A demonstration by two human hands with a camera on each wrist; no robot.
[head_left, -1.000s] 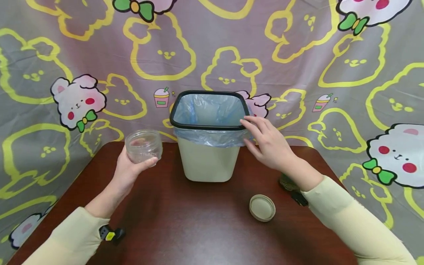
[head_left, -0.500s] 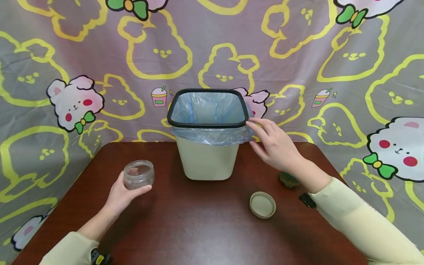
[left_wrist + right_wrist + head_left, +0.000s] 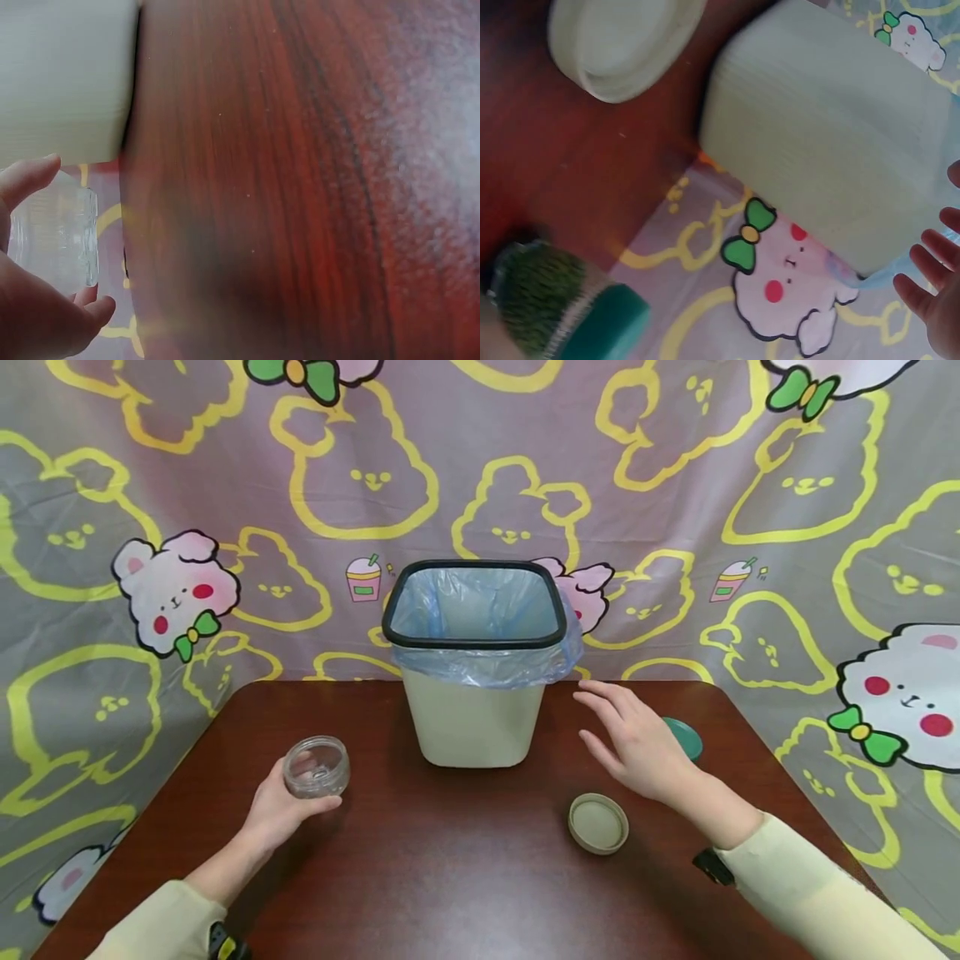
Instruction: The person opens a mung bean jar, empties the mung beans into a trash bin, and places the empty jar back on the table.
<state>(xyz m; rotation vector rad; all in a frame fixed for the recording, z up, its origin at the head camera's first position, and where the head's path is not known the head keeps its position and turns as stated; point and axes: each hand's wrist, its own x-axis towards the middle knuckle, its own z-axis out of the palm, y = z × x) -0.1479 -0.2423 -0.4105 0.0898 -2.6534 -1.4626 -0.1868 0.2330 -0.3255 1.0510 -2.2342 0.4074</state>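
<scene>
Head view, clear jar (image 3: pixel 318 783), gripped in left hand (image 3: pixel 276 810)

Patterned cloth (image 3: pixel 660 531), grey to pinkish, hangs slightly creased behind and on both sides of the table (image 3: pixel 420 852), printed with yellow cartoon outlines. Tabletop is dark red-brown, wood-grained, glossy; rounded far corners; pale glare centrally.

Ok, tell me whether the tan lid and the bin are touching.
Apart. The head view shows brown tabletop between the tan lid and the bin; the right wrist view shows the gap too.
</scene>
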